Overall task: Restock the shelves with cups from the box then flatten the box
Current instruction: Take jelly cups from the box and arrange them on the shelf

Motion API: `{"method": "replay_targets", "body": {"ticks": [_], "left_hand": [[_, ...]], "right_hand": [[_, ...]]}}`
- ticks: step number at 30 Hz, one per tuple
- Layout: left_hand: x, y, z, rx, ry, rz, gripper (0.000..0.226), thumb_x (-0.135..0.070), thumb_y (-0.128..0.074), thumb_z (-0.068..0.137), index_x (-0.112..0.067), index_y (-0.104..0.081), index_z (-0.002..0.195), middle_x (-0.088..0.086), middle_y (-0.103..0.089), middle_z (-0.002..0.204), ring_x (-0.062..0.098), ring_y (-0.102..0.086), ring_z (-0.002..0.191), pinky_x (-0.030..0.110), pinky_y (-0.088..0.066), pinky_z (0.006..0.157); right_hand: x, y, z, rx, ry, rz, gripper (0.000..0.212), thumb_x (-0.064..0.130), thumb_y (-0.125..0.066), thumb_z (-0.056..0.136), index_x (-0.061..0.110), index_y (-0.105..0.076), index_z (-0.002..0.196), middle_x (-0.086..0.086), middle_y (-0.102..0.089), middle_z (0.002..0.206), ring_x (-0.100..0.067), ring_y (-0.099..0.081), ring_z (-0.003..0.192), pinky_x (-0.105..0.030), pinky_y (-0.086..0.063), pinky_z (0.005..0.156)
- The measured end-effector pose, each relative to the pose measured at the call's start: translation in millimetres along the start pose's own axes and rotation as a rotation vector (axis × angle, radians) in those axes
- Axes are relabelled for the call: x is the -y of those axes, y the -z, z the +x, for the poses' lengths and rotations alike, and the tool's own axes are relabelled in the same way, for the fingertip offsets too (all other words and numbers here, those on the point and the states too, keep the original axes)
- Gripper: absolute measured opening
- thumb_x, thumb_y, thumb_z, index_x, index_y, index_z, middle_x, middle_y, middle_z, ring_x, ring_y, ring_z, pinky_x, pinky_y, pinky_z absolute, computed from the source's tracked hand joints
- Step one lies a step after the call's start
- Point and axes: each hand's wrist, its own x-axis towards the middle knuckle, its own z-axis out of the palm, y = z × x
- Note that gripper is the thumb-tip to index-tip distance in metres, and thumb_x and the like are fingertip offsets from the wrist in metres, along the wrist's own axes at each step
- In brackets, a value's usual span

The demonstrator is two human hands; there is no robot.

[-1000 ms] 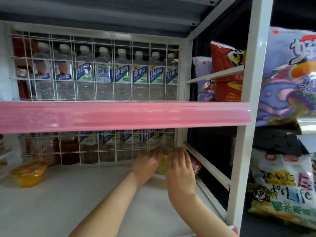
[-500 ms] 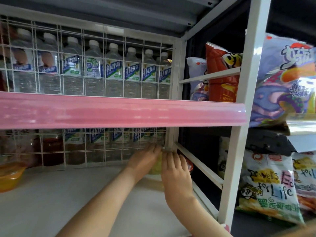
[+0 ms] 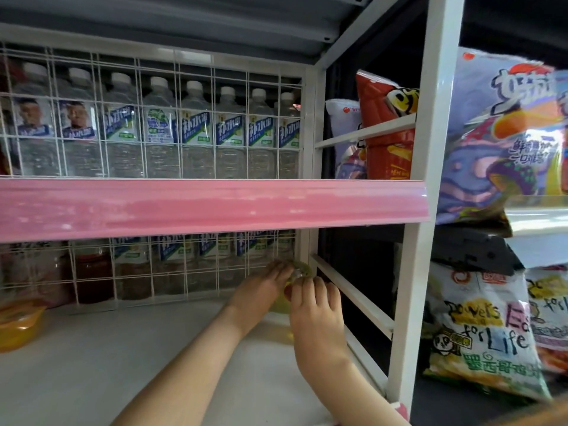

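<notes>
Both hands are reaching deep into the lower shelf [image 3: 123, 348], under the pink price strip [image 3: 215, 204], working at its back corner by the wire grid [image 3: 153, 272] and the white side rail [image 3: 353, 292]. The left grip [image 3: 261, 290] is curling its fingers round the far-left side of a green cup [image 3: 299, 269] w/ a clear lid. The right grip [image 3: 316, 315] is laying fairly straight fingers against the cup's near-right side, thumb hidden, so it's looking more like pressing than wrapping. The cup is sitting between the two, approx 2 o'clock from the left grip and approx 11 o'clock from the right, touching both, w/ most of its body hidden behind fingers. Can't tell if its base is resting on the shelf.

Why two hands, prob: the corner is tight and the strip is blocking the view from above, so one side is steadying while the other is nudging the cup snug vs grid and rail, keeping the shelf front free for more stock. A red bit is showing just below the lid, too small to name. An orange cup [image 3: 18, 324] is sitting well apart at 9 o'clock. Bottles [image 3: 196, 130] are lining up behind the grid, and snack bags [image 3: 491, 327] are hanging at 3 o'clock. The box isn't in view; flattening is looking not yet begun
</notes>
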Motion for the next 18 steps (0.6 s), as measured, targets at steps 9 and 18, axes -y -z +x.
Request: {"method": "replay_targets", "body": {"ticks": [9,18], "left_hand": [[1.0,-16.7,12.9,0.051,0.021,-0.214,0.059,-0.004,-0.035,0.099,-0.021,-0.013,0.150,-0.006,-0.007,0.158,0.011,-0.015,0.143,0.022,-0.031,0.105],[4.3,-26.0,-3.7,0.134,0.323,-0.530,0.066,-0.014,-0.045,0.096,-0.024,-0.010,0.150,0.006,-0.033,0.151,0.025,-0.048,0.125,0.031,-0.044,0.096]], "right_hand": [[-0.2,3.4,4.0,0.059,0.036,0.042,0.026,0.004,-0.054,0.065,0.003,-0.067,0.088,-0.013,-0.062,0.082,-0.031,-0.064,0.080,-0.045,-0.053,0.082],[-8.6,11.2,6.3,0.066,0.095,0.107,0.024,0.000,-0.039,0.077,0.008,-0.060,0.084,-0.010,-0.061,0.078,-0.028,-0.063,0.073,-0.043,-0.055,0.078]]}}
